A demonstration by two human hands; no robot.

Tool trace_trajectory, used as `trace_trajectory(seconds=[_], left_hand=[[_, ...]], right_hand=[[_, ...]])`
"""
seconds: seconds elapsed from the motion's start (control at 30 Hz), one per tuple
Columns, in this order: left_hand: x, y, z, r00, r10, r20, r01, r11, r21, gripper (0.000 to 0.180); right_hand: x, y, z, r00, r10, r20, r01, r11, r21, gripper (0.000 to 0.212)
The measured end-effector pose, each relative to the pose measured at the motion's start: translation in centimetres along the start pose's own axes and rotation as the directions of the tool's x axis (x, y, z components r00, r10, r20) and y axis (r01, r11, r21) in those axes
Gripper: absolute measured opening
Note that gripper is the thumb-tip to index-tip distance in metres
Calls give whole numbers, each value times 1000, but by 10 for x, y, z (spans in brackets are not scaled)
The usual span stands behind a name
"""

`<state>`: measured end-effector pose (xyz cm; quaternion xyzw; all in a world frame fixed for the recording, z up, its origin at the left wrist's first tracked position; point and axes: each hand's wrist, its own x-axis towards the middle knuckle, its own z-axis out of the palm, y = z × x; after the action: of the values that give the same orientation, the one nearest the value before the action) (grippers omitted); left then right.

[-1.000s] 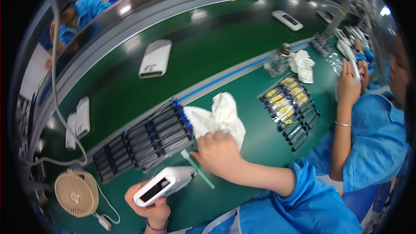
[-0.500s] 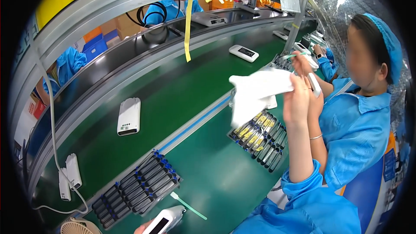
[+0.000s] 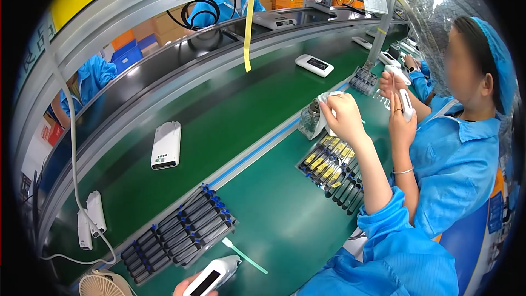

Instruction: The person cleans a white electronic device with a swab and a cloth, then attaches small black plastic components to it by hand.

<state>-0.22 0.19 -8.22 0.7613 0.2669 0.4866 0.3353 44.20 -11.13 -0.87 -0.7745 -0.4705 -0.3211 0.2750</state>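
My left hand (image 3: 185, 286), at the lower edge, is closed round a white handheld device (image 3: 215, 275) with a dark window. Just beyond the device lies a thin pale green stick (image 3: 246, 256) with a white tip. My right arm reaches forward over the bench, and my right hand (image 3: 344, 116) is closed on a white cloth (image 3: 325, 96), mostly hidden behind the fingers. The cloth is right beside the top of a clear bottle (image 3: 310, 125) with a metal neck; whether it touches the bottle, I cannot tell.
A tray of black parts with blue ends (image 3: 178, 233) and another with yellow labels (image 3: 329, 164) lie on the green bench. White devices (image 3: 166, 145) rest on the green conveyor beyond. A co-worker (image 3: 446, 148) sits close at right, holding a white device. A fan (image 3: 101, 284) stands lower left.
My right hand has lowered and moved left and away from me, bringing the raised, spread cloth down by the bottle. The co-worker's raised hand has moved down. My left hand still holds the device.
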Motion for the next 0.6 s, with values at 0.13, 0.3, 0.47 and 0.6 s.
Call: trace_trajectory(seconds=[0.13, 0.3, 0.47, 0.6], left_hand=[[0, -3, 0, 999, 33, -15, -33, 999, 34, 64], [-1, -3, 1, 998, 56, -14, -56, 998, 39, 64], [-2, -1, 6, 999, 41, -36, -41, 999, -4, 64], [-8, -26, -2, 999, -20, -38, 17, 997, -72, 70]], right_hand=[[-4, -3, 3, 998, -29, 60, 32, 998, -52, 26], [-8, 0, 1, 997, -53, 58, 56, 997, -49, 26], [-13, 6, -2, 999, -15, 36, 17, 998, -60, 23], [-13, -33, -22, 999, -19, -49, 25, 992, 127, 23]])
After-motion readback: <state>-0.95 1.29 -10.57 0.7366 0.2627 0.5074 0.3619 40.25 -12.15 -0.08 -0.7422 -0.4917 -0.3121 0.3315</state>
